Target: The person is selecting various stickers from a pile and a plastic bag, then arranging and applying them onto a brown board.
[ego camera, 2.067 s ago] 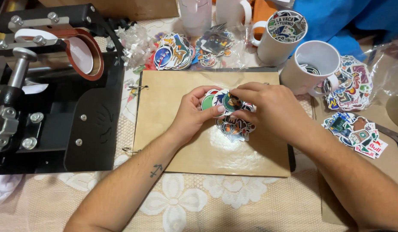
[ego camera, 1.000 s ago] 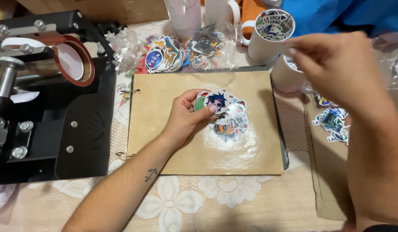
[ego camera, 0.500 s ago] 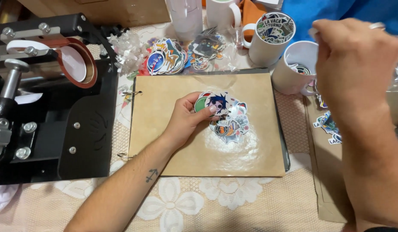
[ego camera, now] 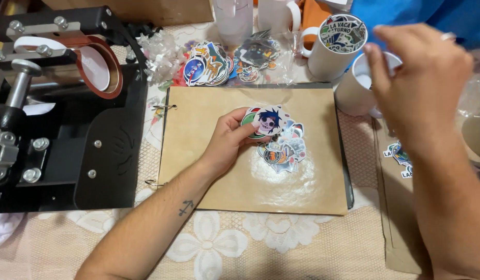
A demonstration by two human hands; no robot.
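Holding stickers (ego camera: 273,137) mid-board (ego camera: 198,129), margins free

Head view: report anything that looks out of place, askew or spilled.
Nothing looks damaged or spilled. Loose sticker piles lie scattered above the brown board, untidy rather than odd. The left hand holds a small stack of stickers fanned over the board; the right hand hovers above a white mug.
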